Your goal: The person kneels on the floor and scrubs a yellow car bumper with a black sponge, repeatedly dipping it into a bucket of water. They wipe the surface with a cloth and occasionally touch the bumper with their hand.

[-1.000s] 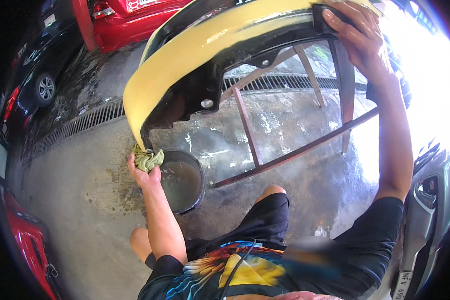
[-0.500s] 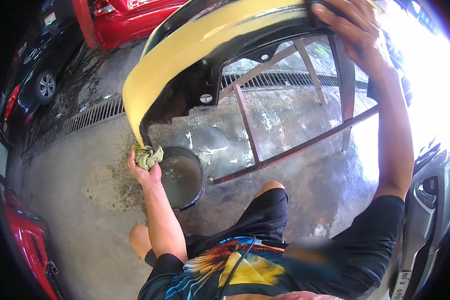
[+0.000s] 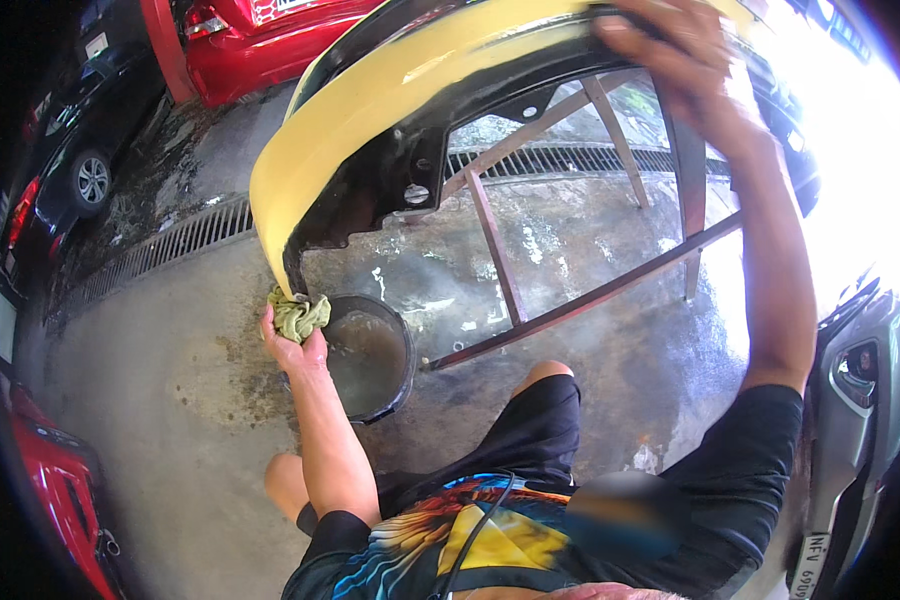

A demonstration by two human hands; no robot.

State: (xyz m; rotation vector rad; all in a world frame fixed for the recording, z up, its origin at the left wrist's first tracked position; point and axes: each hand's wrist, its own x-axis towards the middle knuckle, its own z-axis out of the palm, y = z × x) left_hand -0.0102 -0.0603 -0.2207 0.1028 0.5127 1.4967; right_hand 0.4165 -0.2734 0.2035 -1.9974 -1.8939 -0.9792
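A yellow and black car bumper [image 3: 335,120] is propped on a metal stand [image 3: 495,250] in front of me. My left hand [image 3: 295,345] is closed on a wet, crumpled yellow-green cloth [image 3: 300,316], which touches the bumper's lower left tip. Against the bumper's upper right part, my right hand [image 3: 695,70] is blurred by motion. Its fingers curl over something dark at the bumper's surface, too smeared to name. Below the cloth stands a black bucket [image 3: 370,360] of cloudy water.
A red car [image 3: 260,50] stands beyond the bumper, a dark car [image 3: 70,180] at the far left. Another red car [image 3: 65,490] is at the near left, a grey car [image 3: 850,430] at the right. A drain grate [image 3: 170,245] crosses the wet concrete floor.
My right hand has slid a little to the left along the bumper. The left hand still holds the cloth at the bumper's tip; the whole view has shifted slightly.
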